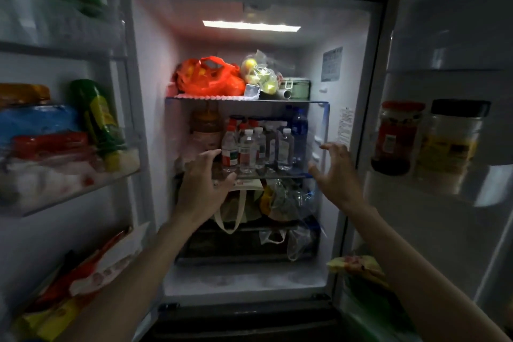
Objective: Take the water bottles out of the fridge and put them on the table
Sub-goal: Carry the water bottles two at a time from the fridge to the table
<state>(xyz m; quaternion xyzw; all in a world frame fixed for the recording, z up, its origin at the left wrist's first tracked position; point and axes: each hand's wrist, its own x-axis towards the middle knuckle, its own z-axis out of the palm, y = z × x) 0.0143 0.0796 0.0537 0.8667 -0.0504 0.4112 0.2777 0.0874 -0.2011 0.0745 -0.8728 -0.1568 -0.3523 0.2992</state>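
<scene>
The fridge (361,44) stands open. The water bottles (256,147) stand together on the middle shelf (272,175), under the shelf with an orange bag (208,76). The left hand (204,178) is wide open, just near the leftmost bottle. The right hand (334,172) is also open with spread fingers, at the right of the bottles, holding nothing.

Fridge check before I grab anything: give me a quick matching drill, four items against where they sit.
Items:
1. water bottles
2. orange bag
3. red-lidded jar
4. green bottle

Places:
A. left door shelf
B. top shelf
C. middle shelf
D. right door shelf

Pairs: 1-C, 2-B, 3-D, 4-A
</scene>
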